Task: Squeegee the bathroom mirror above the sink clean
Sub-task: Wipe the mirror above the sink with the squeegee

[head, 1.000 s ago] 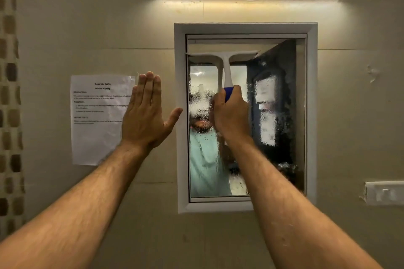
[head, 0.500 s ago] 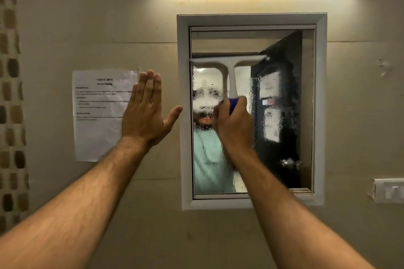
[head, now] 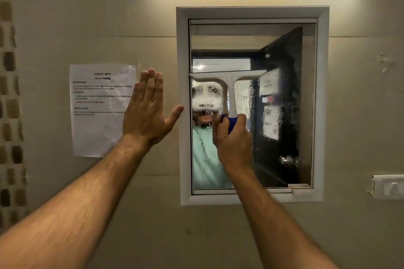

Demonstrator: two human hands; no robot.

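The bathroom mirror [head: 284, 37] fills the white frame [head: 323, 102] straight ahead of both arms, and most of its glass lies right of and below the working hand; the sink is out of view. Wet droplets and foam [head: 205, 98] still cover the glass under the blade's left half, just up and left of that hand, while the strip above the blade looks clear. The squeegee [head: 229, 85] stands upright: its white blade runs level across the left part of the mirror, its left tip by the frame's inner edge, and its stem drops straight down into the right hand [head: 235, 140], which grips the blue handle [head: 232, 123] with fingers curled round it. The pull that follows should, I judge, run down along the stem toward the wrist. The left hand [head: 147, 111] is flat and open, fingers up, beside the frame, apparently resting on the wall in front of a taped paper notice [head: 96, 111], well clear of the tool.
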